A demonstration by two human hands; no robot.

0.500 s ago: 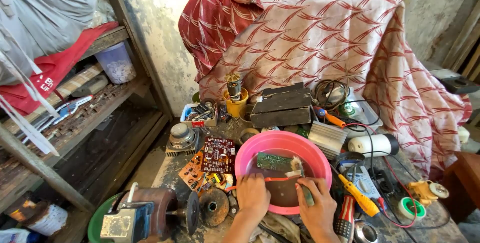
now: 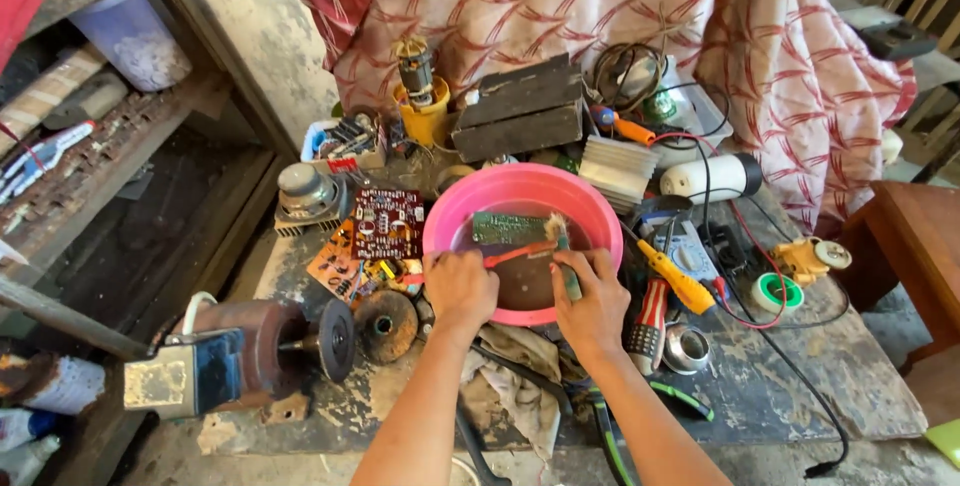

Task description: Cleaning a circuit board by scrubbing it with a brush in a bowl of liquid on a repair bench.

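A pink plastic basin [image 2: 600, 214] sits mid-bench with dark liquid in it. A green circuit board [image 2: 506, 227] lies tilted in the basin at its far side. My left hand [image 2: 459, 289] rests on the basin's near rim, shut on an orange toothbrush [image 2: 520, 252] that reaches toward the board. My right hand [image 2: 592, 298] is closed around a green-handled paintbrush [image 2: 562, 246], its pale bristles beside the board's right end.
A dark red circuit board [image 2: 386, 222] and an orange one [image 2: 335, 268] lie left of the basin, near a speaker [image 2: 304, 192] and a bench grinder [image 2: 250, 351]. Right are a yellow screwdriver [image 2: 676, 276], multimeter [image 2: 692, 252], tape roll [image 2: 777, 292], red wires. Cloth-covered bulk [image 2: 600, 6] behind.
The view has shifted down and nearer, showing more of the bench front and my forearms. Both hands stay at the basin with the brushes by the green board.
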